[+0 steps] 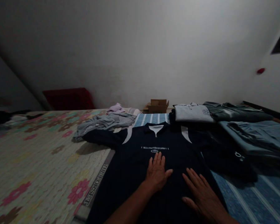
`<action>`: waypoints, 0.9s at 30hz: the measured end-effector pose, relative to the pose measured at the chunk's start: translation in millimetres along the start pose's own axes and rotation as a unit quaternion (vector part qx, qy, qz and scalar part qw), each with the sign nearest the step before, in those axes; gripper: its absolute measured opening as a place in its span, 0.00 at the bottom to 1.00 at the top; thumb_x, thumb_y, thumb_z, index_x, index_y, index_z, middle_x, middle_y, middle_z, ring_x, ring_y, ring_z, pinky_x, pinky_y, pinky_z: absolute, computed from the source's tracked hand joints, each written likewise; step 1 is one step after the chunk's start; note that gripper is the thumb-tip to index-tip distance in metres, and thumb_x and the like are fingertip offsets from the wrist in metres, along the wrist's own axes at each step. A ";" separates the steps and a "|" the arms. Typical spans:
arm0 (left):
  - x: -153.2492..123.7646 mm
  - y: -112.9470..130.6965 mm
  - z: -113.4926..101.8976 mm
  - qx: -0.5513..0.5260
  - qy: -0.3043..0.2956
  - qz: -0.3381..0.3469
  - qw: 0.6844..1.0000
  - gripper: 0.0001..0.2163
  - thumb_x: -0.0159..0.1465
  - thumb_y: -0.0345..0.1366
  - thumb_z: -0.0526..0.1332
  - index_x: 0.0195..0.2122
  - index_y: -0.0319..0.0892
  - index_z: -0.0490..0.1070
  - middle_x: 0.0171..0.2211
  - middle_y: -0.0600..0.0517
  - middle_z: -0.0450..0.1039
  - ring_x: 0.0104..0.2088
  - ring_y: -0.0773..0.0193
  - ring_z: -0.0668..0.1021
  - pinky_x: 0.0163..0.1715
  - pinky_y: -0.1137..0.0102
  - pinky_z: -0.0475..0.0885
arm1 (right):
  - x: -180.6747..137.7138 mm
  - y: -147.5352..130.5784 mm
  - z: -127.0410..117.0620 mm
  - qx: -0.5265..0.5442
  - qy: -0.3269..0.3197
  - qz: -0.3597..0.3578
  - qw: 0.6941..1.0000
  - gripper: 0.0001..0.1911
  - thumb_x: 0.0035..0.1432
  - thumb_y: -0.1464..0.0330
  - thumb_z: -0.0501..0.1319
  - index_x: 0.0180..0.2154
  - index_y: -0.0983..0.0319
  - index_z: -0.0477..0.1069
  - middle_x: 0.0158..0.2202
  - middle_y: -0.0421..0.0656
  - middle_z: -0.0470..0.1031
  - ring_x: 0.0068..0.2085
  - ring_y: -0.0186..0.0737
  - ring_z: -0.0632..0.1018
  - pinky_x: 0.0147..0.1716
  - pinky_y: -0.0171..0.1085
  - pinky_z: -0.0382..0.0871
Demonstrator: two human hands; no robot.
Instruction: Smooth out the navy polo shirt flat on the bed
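Now both hands lie flat, with the fingers spread and holding nothing, on a dark navy polo shirt (pixel 135 165) that is spread face up on the bed (pixel 37 161). The left hand (pixel 157 172) presses the middle of the shirt, just below its small white print; the right hand (pixel 201 194) rests beside it, nearer to the lower right edge. To the left, a flowered sheet (pixel 25 186) covers the bed, and a crumpled grey garment (pixel 104 123) lies behind the shirt's sleeve. On the right, folded clothes (pixel 223 113) are stacked on a blue striped cover (pixel 258 196). A small cardboard box (pixel 157 106) stands by the wall.
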State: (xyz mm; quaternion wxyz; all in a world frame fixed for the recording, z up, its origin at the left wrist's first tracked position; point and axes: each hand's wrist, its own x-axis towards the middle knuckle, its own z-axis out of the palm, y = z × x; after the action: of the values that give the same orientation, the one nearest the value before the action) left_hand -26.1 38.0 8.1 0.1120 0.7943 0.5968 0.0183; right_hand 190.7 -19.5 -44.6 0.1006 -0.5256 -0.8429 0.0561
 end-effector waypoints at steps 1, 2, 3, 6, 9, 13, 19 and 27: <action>-3.2 1.7 -2.8 -0.004 -0.002 -0.001 1.000 0.32 0.65 0.54 0.41 0.64 0.37 0.49 0.66 0.43 0.41 0.65 0.54 0.42 0.62 0.53 0.45 | -0.1 -0.2 -0.4 -0.002 -0.002 0.002 1.000 0.34 0.58 0.48 0.49 0.61 0.56 0.54 0.65 0.46 0.48 0.63 0.51 0.53 0.59 0.53 0.51; -7.5 3.7 -6.0 -0.011 -0.007 0.001 1.000 0.32 0.65 0.54 0.41 0.64 0.37 0.49 0.66 0.43 0.40 0.65 0.54 0.42 0.62 0.53 0.45 | -0.2 -0.4 -0.9 -0.004 -0.005 0.003 1.000 0.34 0.58 0.48 0.49 0.61 0.56 0.54 0.64 0.46 0.48 0.63 0.51 0.53 0.59 0.53 0.51; -12.8 5.6 -9.3 -0.019 -0.015 0.003 1.000 0.32 0.65 0.53 0.42 0.64 0.36 0.49 0.66 0.43 0.40 0.65 0.54 0.43 0.62 0.53 0.44 | -0.3 -0.4 -1.4 -0.006 -0.007 0.003 1.000 0.34 0.58 0.47 0.49 0.61 0.56 0.54 0.64 0.47 0.48 0.63 0.51 0.53 0.59 0.53 0.51; -35.1 10.9 -19.0 -0.054 -0.047 0.012 0.997 0.31 0.65 0.51 0.44 0.63 0.36 0.49 0.66 0.43 0.41 0.65 0.55 0.44 0.62 0.53 0.44 | -0.5 -0.3 -2.8 -0.011 -0.014 0.004 1.000 0.35 0.58 0.47 0.48 0.61 0.57 0.54 0.64 0.47 0.48 0.63 0.50 0.53 0.59 0.53 0.51; -62.9 13.3 -24.9 -0.085 -0.074 0.010 0.994 0.29 0.65 0.49 0.45 0.63 0.37 0.51 0.65 0.44 0.42 0.65 0.56 0.45 0.62 0.55 0.44 | -0.1 -0.3 -3.7 -0.010 -0.019 0.006 1.000 0.35 0.58 0.46 0.48 0.61 0.57 0.55 0.64 0.47 0.48 0.63 0.50 0.53 0.59 0.53 0.51; -95.5 11.5 -25.4 -0.090 -0.101 -0.005 0.991 0.29 0.64 0.46 0.50 0.63 0.38 0.52 0.65 0.44 0.42 0.64 0.54 0.47 0.62 0.54 0.47 | 0.4 -0.2 -3.3 -0.001 -0.014 0.009 1.000 0.34 0.58 0.47 0.49 0.61 0.57 0.56 0.64 0.47 0.50 0.63 0.51 0.54 0.59 0.53 0.51; -115.1 7.0 -10.9 -0.077 -0.095 -0.006 0.992 0.29 0.62 0.43 0.54 0.63 0.40 0.52 0.65 0.45 0.42 0.64 0.53 0.47 0.61 0.52 0.47 | -0.1 0.0 -1.4 -0.003 0.000 0.006 1.000 0.33 0.58 0.48 0.50 0.60 0.57 0.59 0.63 0.47 0.53 0.63 0.52 0.55 0.59 0.54 0.51; -114.8 6.3 1.8 -0.049 -0.076 -0.005 0.996 0.29 0.62 0.43 0.55 0.63 0.40 0.51 0.65 0.46 0.41 0.64 0.52 0.47 0.61 0.51 0.46 | 1.0 -2.7 -7.3 -0.003 -0.017 0.012 1.000 0.35 0.57 0.46 0.49 0.60 0.59 0.59 0.63 0.48 0.53 0.63 0.52 0.55 0.59 0.54 0.52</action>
State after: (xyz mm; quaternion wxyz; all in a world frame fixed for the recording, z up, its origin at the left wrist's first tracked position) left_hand -52.8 -73.2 19.7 0.1960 0.7839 0.5889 -0.0140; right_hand 189.6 -19.9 -36.8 0.0835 -0.5349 -0.8383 0.0638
